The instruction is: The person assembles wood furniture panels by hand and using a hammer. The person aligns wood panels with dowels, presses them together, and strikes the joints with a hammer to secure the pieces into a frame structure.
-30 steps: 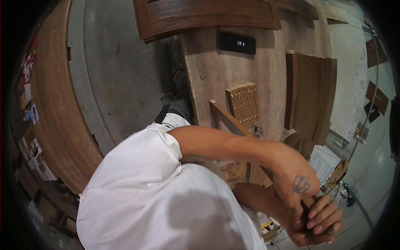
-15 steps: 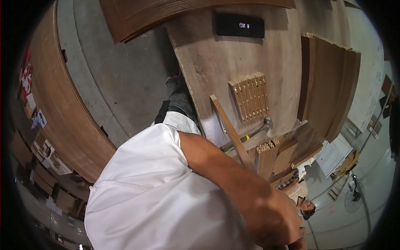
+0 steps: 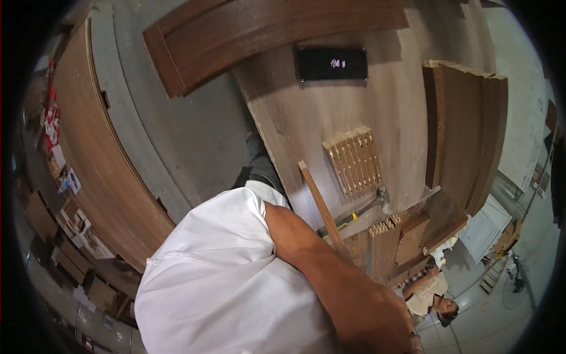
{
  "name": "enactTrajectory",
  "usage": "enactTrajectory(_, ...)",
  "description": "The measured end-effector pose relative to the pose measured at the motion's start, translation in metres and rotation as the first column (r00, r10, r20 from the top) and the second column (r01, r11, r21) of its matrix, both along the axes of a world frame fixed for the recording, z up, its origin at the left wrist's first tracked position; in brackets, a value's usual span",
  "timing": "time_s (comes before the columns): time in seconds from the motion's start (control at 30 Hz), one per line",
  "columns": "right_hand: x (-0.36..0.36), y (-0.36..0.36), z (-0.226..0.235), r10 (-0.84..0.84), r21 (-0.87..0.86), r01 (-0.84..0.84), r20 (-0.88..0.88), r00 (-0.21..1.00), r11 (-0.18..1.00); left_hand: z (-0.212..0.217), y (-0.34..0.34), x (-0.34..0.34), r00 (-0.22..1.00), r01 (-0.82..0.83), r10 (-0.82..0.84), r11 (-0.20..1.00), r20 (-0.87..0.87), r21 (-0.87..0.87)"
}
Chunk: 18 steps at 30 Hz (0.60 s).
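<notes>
A bare arm out of a white sleeve, apparently my left, crosses the lower middle toward the bottom edge. My left hand (image 3: pixel 407 327) is only partly seen there; its fingers are cut off, and whether it holds anything is hidden. My right hand cannot be made out. Just beyond the forearm, a narrow wooden strip (image 3: pixel 320 203) slants across the workbench (image 3: pixel 289 118). Partly behind it lies a claw hammer (image 3: pixel 367 207) with a yellow and black handle. Farther up the bench are a row of grooved wooden pieces (image 3: pixel 354 163) and a black phone (image 3: pixel 331 64) with its screen lit.
A brown wooden panel (image 3: pixel 277 36) overhangs the bench's far end. Stacked boards (image 3: pixel 469 133) stand on its right, more cut pieces (image 3: pixel 384 239) nearer. Left across the grey floor (image 3: pixel 183 127) is a long wooden panel (image 3: pixel 112 165). Another person (image 3: pixel 429 295) is at lower right.
The whole view has tilted, so the bench, phone and hammer sit lower in the picture. My arm has shifted slightly downward with its hand still near the bottom edge.
</notes>
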State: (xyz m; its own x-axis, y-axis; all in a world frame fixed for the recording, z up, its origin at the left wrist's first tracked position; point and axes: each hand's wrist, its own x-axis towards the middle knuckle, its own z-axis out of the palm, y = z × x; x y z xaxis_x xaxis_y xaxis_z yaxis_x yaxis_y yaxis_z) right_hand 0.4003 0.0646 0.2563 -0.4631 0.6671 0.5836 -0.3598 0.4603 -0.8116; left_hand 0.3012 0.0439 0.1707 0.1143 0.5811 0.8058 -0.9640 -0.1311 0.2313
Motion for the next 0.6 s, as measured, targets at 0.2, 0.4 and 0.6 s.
enactTrajectory(0.2,0.001,-0.011,0.003,0.021,0.159,-0.019,-0.009,1.0,0.987,0.031,0.024,-0.015,0.765,0.212,-0.022,0.952,-0.643,0.22)
enactTrajectory(0.4,0.016,-0.031,0.035,-0.127,0.291,0.111,0.035,0.991,0.95,0.082,0.031,-0.042,0.427,0.285,-0.021,0.952,-0.904,0.112)
enactTrajectory(0.6,0.045,-0.045,-0.013,-0.738,-0.218,0.736,0.088,0.669,0.641,0.105,0.032,-0.044,0.488,-0.184,0.156,0.98,-0.859,0.073)
